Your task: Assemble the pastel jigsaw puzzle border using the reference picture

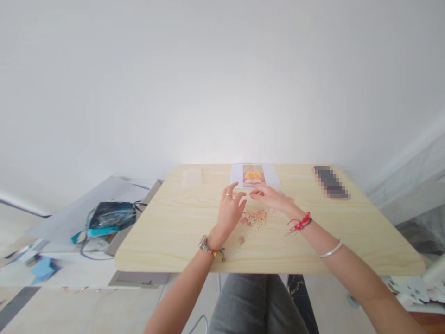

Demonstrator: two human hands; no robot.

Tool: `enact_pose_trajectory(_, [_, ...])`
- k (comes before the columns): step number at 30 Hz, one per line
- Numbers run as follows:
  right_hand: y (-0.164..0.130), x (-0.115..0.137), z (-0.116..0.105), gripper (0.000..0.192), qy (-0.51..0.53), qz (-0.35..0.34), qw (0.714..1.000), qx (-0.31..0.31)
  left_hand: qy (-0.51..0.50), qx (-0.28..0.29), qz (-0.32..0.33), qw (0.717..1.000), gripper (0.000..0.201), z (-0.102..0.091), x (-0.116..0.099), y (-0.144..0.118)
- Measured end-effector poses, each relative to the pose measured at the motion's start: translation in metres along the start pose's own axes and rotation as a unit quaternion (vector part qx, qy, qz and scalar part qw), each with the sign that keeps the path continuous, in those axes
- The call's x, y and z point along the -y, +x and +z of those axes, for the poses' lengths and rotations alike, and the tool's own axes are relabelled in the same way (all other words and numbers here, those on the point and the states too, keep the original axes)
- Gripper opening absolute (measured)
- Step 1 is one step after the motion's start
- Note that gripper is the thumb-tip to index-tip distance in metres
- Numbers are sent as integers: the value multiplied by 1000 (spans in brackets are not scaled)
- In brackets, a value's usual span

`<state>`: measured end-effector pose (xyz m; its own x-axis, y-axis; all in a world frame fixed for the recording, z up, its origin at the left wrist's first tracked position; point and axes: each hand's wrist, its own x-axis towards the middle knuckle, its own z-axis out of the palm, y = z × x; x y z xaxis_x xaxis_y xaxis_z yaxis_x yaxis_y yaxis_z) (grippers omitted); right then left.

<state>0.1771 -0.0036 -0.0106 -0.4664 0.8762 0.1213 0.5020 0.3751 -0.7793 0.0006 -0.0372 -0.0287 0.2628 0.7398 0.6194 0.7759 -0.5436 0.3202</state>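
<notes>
My left hand (230,208) hovers over the middle of the table with its fingers apart and curved, nothing visible between them. Across from it, my right hand (273,198) points left with thumb and fingertips drawn together; whatever they may pinch is too small to make out. Between and below the hands lies a pile of small jigsaw puzzle pieces (257,218), mostly orange, pink and tan. One loose puzzle piece (241,240) rests nearer the front edge. Some more pieces (288,196) show beyond my right wrist. Behind the hands is a picture of a yellow cartoon figure (253,176) on a white sheet (271,172).
A pale wooden table (163,232) stands against a white wall. A phone (330,183), pixelated, lies at the back right, and a pale, translucent flat item (192,177) at the back left. Left of the table, a lower surface holds a dark bag (113,215) and a cable.
</notes>
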Motion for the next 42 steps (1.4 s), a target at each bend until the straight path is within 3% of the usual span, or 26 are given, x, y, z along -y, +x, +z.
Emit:
enact_pose_trajectory(2, [-18,4,-1,15,-38,-21,999,-15,1,14,-21,1000,16,-5,3,-9])
enact_pose_trajectory(8, [-69,21,20,21,-103,-122,983,86,-16,83,-65,994,10,-39,18,-46])
enact_pose_trajectory(11, [-65,30,44,22,-144,-165,968,119,-7,102,-84,991,9,-51,25,-56])
enact_pose_trajectory(15, [-48,38,65,10,-192,-225,943,150,11,103,-90,991,9,-59,28,-59])
enact_pose_trajectory(19, [-44,36,71,15,-226,-247,932,140,7,117,-82,990,9,-61,19,-74])
enact_pose_trajectory(25, [-51,31,73,15,-276,-225,927,117,1,122,-74,990,11,-50,-5,-100])
enact_pose_trajectory(36, [-55,31,59,11,-289,-232,927,58,-11,90,-37,995,6,-46,-16,-86])
enact_pose_trajectory(42, [-60,18,33,13,-281,-220,934,-17,-15,73,17,997,5,-31,-26,-52])
